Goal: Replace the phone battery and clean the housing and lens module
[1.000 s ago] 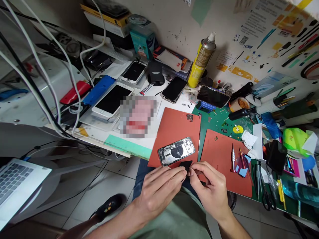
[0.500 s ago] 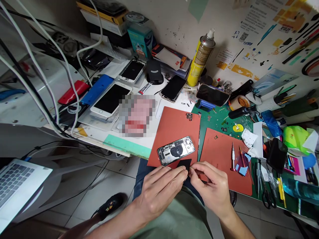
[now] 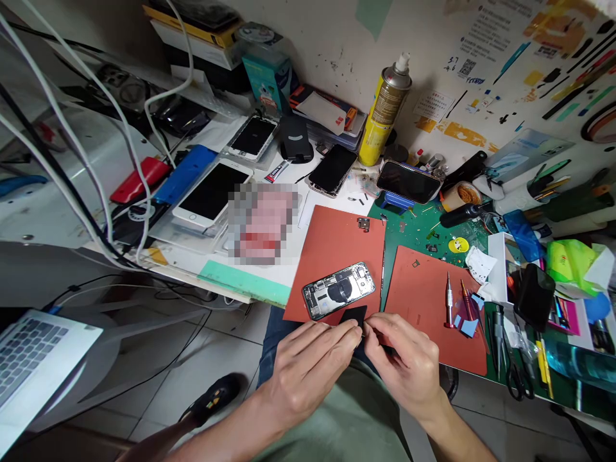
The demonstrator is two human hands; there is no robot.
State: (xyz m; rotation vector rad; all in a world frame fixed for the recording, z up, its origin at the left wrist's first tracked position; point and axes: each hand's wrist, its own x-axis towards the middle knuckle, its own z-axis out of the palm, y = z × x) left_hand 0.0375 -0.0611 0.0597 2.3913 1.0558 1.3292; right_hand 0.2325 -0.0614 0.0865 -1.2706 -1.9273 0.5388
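A flat black piece (image 3: 355, 314) sticks out above my left hand (image 3: 312, 359), whose fingers are closed on it near the front edge of the bench. My right hand (image 3: 402, 353) is pinched at the right edge of the same piece, its fingertips close to those of my left hand. Just beyond my hands, an opened phone body (image 3: 339, 290) with its inner parts showing lies on the left red-brown mat (image 3: 332, 237). A small metal part (image 3: 363, 224) rests near the far edge of that mat.
On the right mat (image 3: 423, 308) lie a silver screwdriver (image 3: 449, 301) and blue pieces. Scissors (image 3: 517, 378) are farther right. Several phones, a yellow spray can (image 3: 384, 112) and a white-framed phone (image 3: 213, 192) stand or lie behind and left. A laptop (image 3: 43, 366) is at lower left.
The view has shifted very slightly. Both hands keep nearly the same pose around the black piece, with my right hand's fingertips a little nearer to it.
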